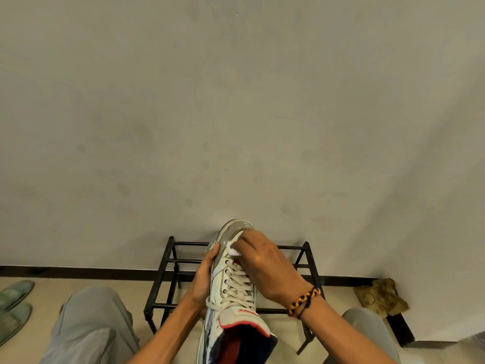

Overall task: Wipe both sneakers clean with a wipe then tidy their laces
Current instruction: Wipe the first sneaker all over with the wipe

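1. Two knees in grey trousers (86, 329) fill the lower corners, with both forearms reaching forward between them.
2. The left hand (203, 278) cups the sneaker (231, 290) from its left side, its grip closed around the shoe with the thumb curled up by the toe.
3. The right hand (265, 261), a braided bracelet (305, 302) at its wrist, arches over the laces (237, 282), its grip pinching a white wipe (235, 249) pressed to the toe cap.
4. The sneaker is held in the air above a black metal shoe rack (168, 274); its long axis runs away from the person, heel opening nearest, toe pointing at the wall (236, 114).
5. Green slippers (13, 306) lie on the floor far left; a crumpled brown cloth (381, 298) sits by the wall at right.
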